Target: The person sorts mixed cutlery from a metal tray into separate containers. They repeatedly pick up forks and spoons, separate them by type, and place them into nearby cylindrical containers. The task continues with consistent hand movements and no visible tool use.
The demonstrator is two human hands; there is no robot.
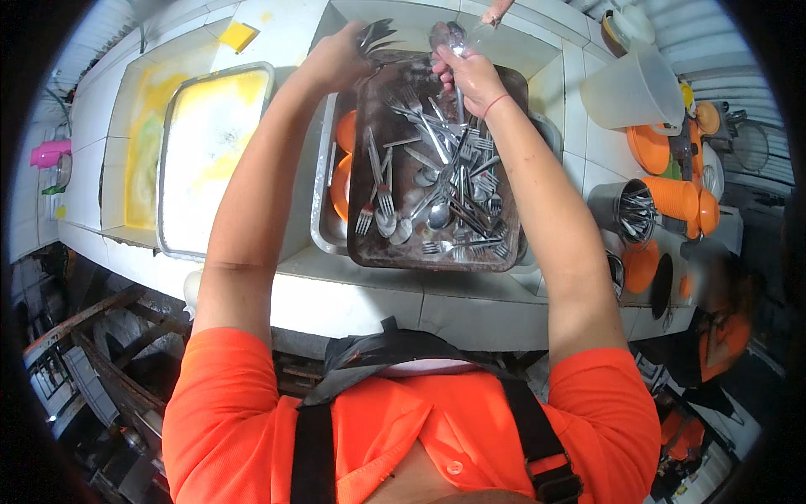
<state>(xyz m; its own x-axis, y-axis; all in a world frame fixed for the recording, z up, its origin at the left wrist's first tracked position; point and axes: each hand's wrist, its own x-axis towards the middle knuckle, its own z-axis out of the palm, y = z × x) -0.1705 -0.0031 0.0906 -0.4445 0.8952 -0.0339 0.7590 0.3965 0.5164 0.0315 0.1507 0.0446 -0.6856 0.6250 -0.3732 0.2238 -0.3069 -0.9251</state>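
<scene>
My right hand (469, 75) grips metal spoons (448, 38) by their handles, bowls pointing up, near a stream of water at the back of the tiled sink. My left hand (340, 57) is closed around a blurred bunch of dark-looking metal cutlery (378, 34) at the back left. Below both hands lies a brown metal tray (378, 249) with many loose forks, spoons and knives. Under it sits a silver metal tray (322, 214), with orange plastic dishes (340, 183) showing at its left side.
A metal tray of foamy water (214, 138) stands left, over a yellow-stained basin (141, 189). A yellow sponge (238, 36) lies behind. On the right are a plastic jug (623, 88), a steel container of cutlery (611, 205) and orange dishware (670, 195). A person (724, 315) is at far right.
</scene>
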